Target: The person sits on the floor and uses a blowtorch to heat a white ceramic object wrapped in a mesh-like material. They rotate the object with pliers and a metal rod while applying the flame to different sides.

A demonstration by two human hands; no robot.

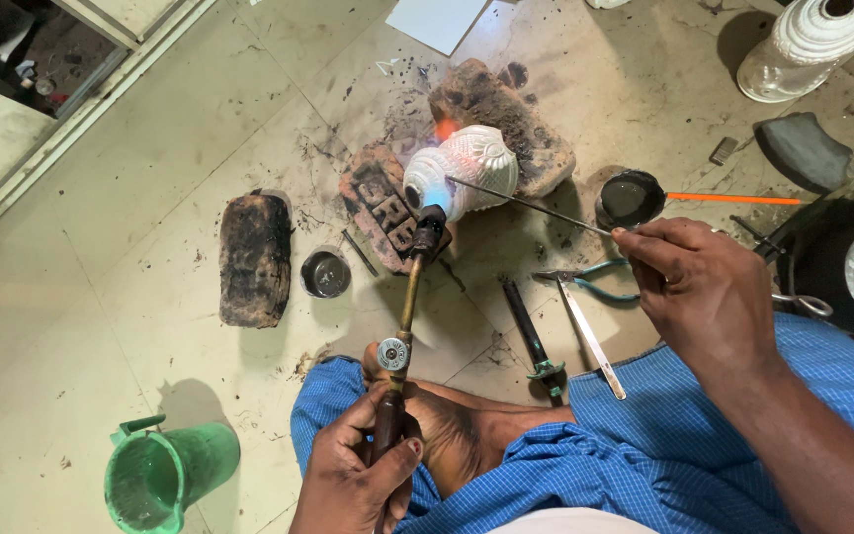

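2 hands out, both closed in grips.
Left hand fisted low, near; right hand pinching, forearm extended from right.

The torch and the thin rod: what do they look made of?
The torch, held in the left hand: its tube looks like brass, yellowish with a dull shine, and its tip is dark, likely sooted metal. The thin rod, pinched in the right hand: grey and straight, probably metal wire.

I saw a stained tiled floor bearing charred bricks, a green jug, pliers and small bowls.
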